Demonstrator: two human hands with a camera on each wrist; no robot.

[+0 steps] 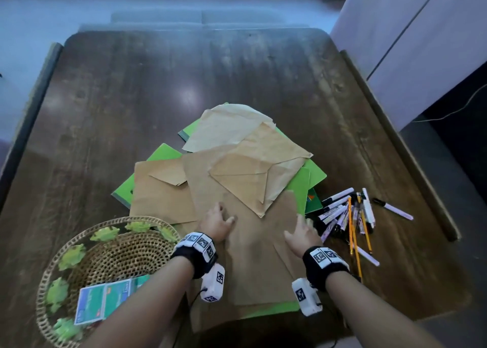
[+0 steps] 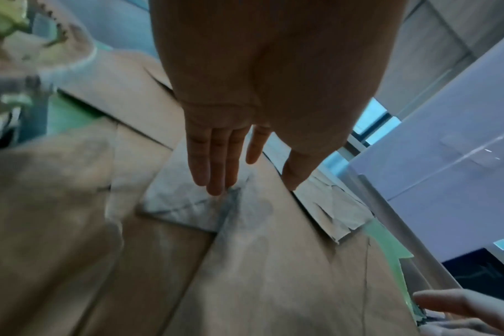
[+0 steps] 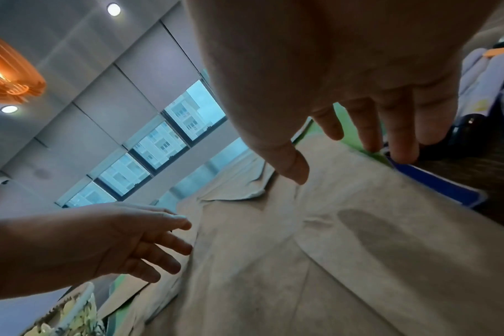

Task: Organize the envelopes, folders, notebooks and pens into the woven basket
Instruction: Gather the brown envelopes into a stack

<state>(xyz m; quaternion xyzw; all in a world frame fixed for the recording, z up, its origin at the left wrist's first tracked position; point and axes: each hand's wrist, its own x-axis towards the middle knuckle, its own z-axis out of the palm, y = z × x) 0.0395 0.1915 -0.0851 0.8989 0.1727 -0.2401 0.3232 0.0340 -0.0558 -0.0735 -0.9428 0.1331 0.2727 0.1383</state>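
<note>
A heap of brown envelopes (image 1: 245,179) lies over green folders (image 1: 160,154) in the middle of the wooden table (image 1: 158,84). My left hand (image 1: 217,222) hovers over the nearest large envelope (image 1: 258,255) with straight fingers (image 2: 213,168), holding nothing. My right hand (image 1: 301,233) is at that envelope's right edge, its fingers (image 3: 371,131) spread and relaxed near the green folder edge. The woven basket (image 1: 105,263) sits at the near left and holds a green and white notebook (image 1: 105,300). A pile of pens (image 1: 350,216) and markers lies to the right.
The basket's rim carries green leaf decorations (image 1: 72,254). Raised rails run along the table's left (image 1: 31,105) and right (image 1: 395,142) edges. A pale cabinet (image 1: 421,44) stands at the far right. One marker (image 1: 392,208) lies apart from the pile.
</note>
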